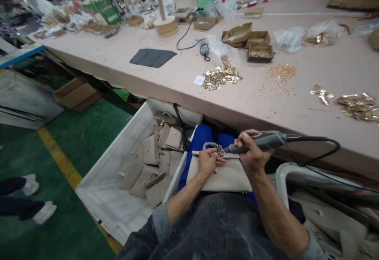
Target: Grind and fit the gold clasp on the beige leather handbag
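A beige handbag [226, 175] lies across my lap, its small gold fitting showing on the front. My left hand [209, 161] pinches the bag's upper edge beside a gold metal buckle [219, 149]. A grey electric screwdriver [268, 139] is wrapped in the fingers of my right hand [253, 153]. Its tip points left, at the buckle; whether it touches a screw is too small to tell. A grey wrapped handle [209, 145] rises behind my left fingers.
A white bin [100, 181] of beige bags stands at my left, another bin [281, 173] at my right. On the table [177, 78] lie gold hardware piles [219, 77], tiny screws [281, 73] and small boxes [260, 53]. The screwdriver's cable [322, 138] trails right. A person's legs [17, 201] show at far left.
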Demonstrator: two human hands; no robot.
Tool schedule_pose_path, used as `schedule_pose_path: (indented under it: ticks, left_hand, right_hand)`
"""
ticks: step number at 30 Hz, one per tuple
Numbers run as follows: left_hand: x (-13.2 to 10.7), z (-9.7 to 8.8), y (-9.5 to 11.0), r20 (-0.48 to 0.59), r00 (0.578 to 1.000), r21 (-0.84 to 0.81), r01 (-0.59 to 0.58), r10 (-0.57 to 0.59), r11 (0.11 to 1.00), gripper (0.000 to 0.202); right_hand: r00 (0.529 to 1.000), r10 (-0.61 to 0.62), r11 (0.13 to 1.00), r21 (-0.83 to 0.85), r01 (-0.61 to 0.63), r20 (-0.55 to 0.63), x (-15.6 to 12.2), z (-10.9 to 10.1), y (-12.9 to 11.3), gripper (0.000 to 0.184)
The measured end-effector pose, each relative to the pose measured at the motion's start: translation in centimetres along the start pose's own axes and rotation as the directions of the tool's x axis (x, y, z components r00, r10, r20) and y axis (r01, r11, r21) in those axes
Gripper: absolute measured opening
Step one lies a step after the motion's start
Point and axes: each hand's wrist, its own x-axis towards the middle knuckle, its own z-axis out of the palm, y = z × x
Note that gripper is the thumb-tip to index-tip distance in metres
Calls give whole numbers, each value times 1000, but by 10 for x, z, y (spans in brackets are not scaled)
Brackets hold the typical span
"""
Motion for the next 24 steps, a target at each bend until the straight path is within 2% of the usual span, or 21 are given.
schedule_pose_path:
  ticks: [7, 16, 22, 24]
  left_hand:
    - [0, -1, 0, 4, 1000, -18, 5, -5, 1000, 31]
    - [1, -5, 3, -4, 1000, -4, -3, 3, 1000, 34]
    - [3, 12, -5, 31, 999, -24, 32, -32, 999, 29]
    - [-1, 2, 5, 28, 999, -5, 30, -30, 1000, 28]
  right_hand:
    - [994, -19, 991, -128, 32, 106, -7, 0, 19, 12]
    - [994, -9, 987, -158, 27, 108, -8, 2, 28, 12]
    - [992, -24, 967, -249, 55, 124, -3, -13, 19, 14]
    - [990, 9, 958, -286, 32, 143, -7, 1, 22, 18]
